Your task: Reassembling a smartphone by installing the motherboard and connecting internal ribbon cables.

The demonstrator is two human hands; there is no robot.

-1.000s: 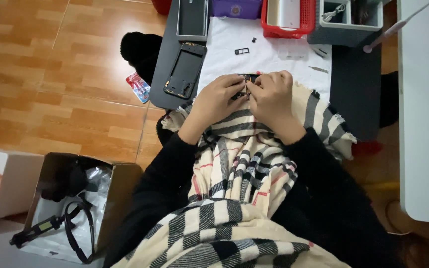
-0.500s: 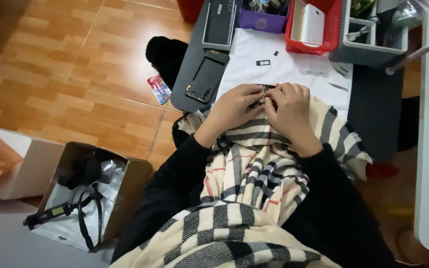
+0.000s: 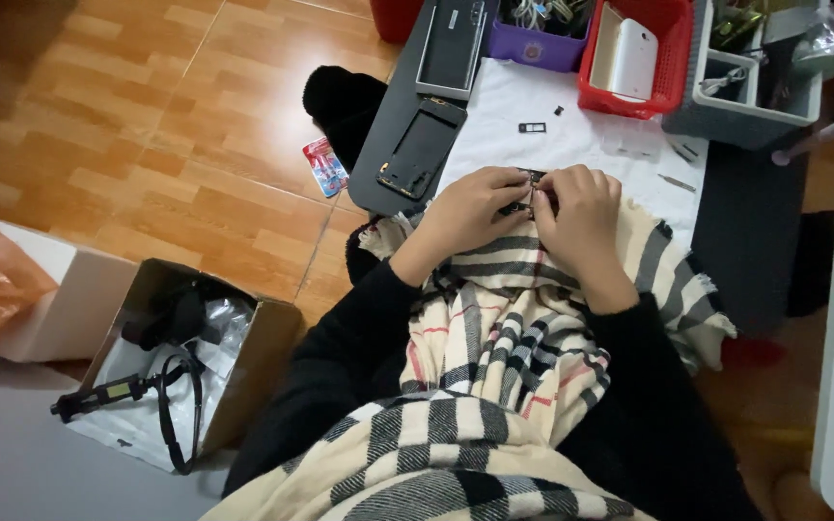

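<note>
Both my hands meet just above the middle of the frame, over the near edge of the white mat (image 3: 571, 145). My left hand (image 3: 470, 207) and my right hand (image 3: 581, 217) are pinched in on one small dark part (image 3: 531, 193), some slim phone piece, caught between the fingertips of both. So each grip is narrow and closed on that piece; most of it is hidden under my fingers, and I can't tell exactly what it is.

It sits right over my plaid scarf (image 3: 504, 328), which bunches up beneath my wrists. That's my worry: a tiny piece dropped here vanishes into the folds. I judge it best to keep the work out over the mat, not over the cloth.

Left hand steadies, right hand does the fine work, that's how it looks. Light pressure, fingertips only; a thin part like this would bend if I squeezed it.

Around me: a dark phone frame (image 3: 420, 150) lies just left of the mat on the dark surface (image 3: 745, 241), another flat black phone panel (image 3: 451, 48) above it. A small black bit (image 3: 532, 126) rests alone on the mat above my hands. At the top, a purple tray (image 3: 538, 46), a red basket (image 3: 673, 92) holding a white phone back (image 3: 632, 58), and a grey bin (image 3: 740, 116).
</note>
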